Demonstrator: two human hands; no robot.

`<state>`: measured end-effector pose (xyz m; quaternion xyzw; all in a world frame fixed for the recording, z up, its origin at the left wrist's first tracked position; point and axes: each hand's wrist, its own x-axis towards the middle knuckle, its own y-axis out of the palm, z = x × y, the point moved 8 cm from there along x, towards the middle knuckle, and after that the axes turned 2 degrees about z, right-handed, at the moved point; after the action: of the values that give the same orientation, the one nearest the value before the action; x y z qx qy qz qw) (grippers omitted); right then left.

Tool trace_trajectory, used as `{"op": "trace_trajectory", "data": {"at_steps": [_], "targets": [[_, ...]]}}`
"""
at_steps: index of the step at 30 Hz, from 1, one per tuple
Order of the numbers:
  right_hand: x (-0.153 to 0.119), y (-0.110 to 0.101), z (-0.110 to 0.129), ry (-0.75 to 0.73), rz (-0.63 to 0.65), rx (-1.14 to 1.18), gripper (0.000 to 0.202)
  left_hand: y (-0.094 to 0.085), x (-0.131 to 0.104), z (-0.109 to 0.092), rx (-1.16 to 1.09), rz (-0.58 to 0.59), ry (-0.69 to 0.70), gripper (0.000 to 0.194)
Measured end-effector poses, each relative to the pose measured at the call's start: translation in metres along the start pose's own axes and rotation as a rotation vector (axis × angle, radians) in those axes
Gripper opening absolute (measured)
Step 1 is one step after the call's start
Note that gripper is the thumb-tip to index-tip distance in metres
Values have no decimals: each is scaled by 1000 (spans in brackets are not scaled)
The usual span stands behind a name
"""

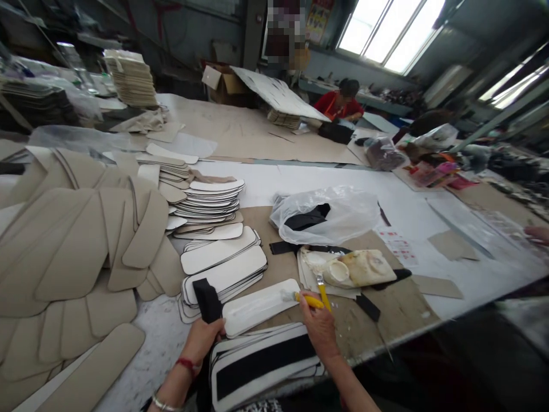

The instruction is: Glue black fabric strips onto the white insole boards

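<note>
My right hand (318, 320) is closed round the yellow handle of a brush (309, 300). The bristles rest on a white rounded panel (259, 308), whose surface looks wet in places. At the panel's left end, my left hand (201, 340) pinches a black strip of material (207, 298) that sticks up from the fingers. Just below lies a stack of white panels, its top one bearing a black strip (266, 366). A second yellow-handled brush (322, 292) leans by a glue-smeared cream container (360, 269), right of my right hand.
Stacked white panels (225, 252) stand behind my left hand. Many beige panels (72, 246) overlap on the left. A clear plastic bag (330, 214) with black material lies beyond the brown board (355, 326). A person in red (338, 106) sits at the far side.
</note>
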<state>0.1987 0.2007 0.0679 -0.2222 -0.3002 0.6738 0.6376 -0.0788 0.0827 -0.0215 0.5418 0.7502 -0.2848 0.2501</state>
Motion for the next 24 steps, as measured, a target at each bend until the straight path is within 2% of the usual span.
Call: {"op": "trace_trajectory", "data": {"at_steps": [7,11,15,19,22,24], "targets": [[10,-22,-5,-114,-70,-100,28,-2,2,-1,61,-4,23,33],[10,-22,4,-234,-72,-157,24,-1,2,-1,89,11,25,34],[-10,0,34,-345,6,-163,21,1,2,1,71,8,16,34],[-33,23,80,-346,172,32,20,-6,3,-4,41,-5,20,34],[-29,15,105,-265,196,124,16,-24,-7,-19,109,-71,51,34],[-19,6,115,-232,207,156,17,-37,-24,-33,109,-115,55,34]]}}
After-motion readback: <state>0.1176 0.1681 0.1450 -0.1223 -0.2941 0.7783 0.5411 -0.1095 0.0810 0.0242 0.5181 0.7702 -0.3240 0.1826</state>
